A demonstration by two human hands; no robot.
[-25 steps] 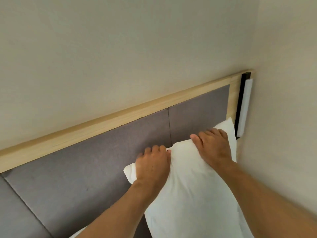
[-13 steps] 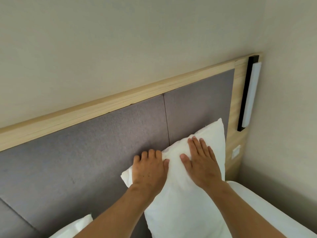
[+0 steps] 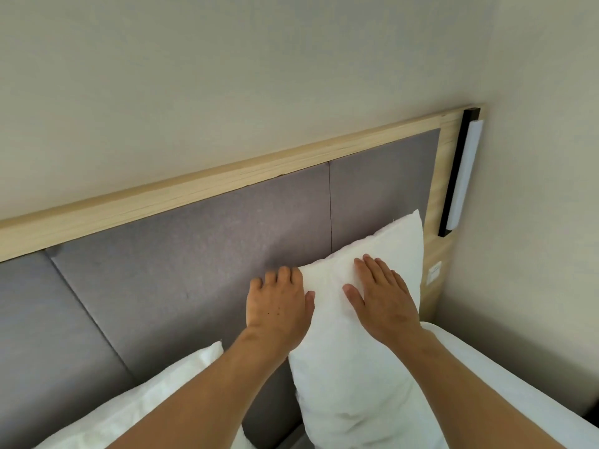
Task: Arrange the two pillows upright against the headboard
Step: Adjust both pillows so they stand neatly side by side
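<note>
A white pillow (image 3: pixel 353 377) stands upright against the grey padded headboard (image 3: pixel 194 254), near its right end. My left hand (image 3: pixel 277 306) curls over the pillow's upper left corner, fingers wrapped on the edge. Flat on the pillow's front face lies my right hand (image 3: pixel 382 298), fingers spread, just below the top edge. A second white pillow (image 3: pixel 136 406) shows at the lower left, leaning by the headboard, partly hidden behind my left forearm.
The headboard has a light wooden frame (image 3: pixel 227 183). A black-and-white wall lamp (image 3: pixel 460 173) and a small switch (image 3: pixel 433 272) sit on its right post. A side wall closes in on the right. White bedding (image 3: pixel 518 393) lies below the right pillow.
The view has tilted down and pulled back, showing more of the bed and the second pillow. My right hand has flattened on the pillow's front; the left still holds the corner.
</note>
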